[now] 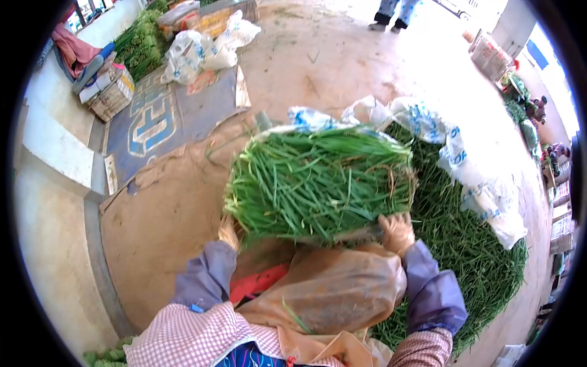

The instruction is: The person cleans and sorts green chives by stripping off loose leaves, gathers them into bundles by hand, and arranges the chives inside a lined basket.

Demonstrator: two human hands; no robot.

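Observation:
In front of my knees is a box-shaped load of long green stalks (318,183), which look like chives or scallions. My left hand (228,232) grips its near left corner, fingers mostly hidden beneath. At the near right corner my right hand (397,232) has its fingers curled over the edge. Both hands appear gloved. A pale strip shows along the load's near side, but I cannot tell whether it is a box or a sheet. An apron (336,287) covers my knees just below.
A big heap of similar stalks (471,263) lies at right, edged by white printed plastic (483,196). Flattened cardboard (165,116), plastic bags (205,52) and a carton (110,92) are at upper left, beside more greens (137,46). A person's legs (396,12) stand at the far end.

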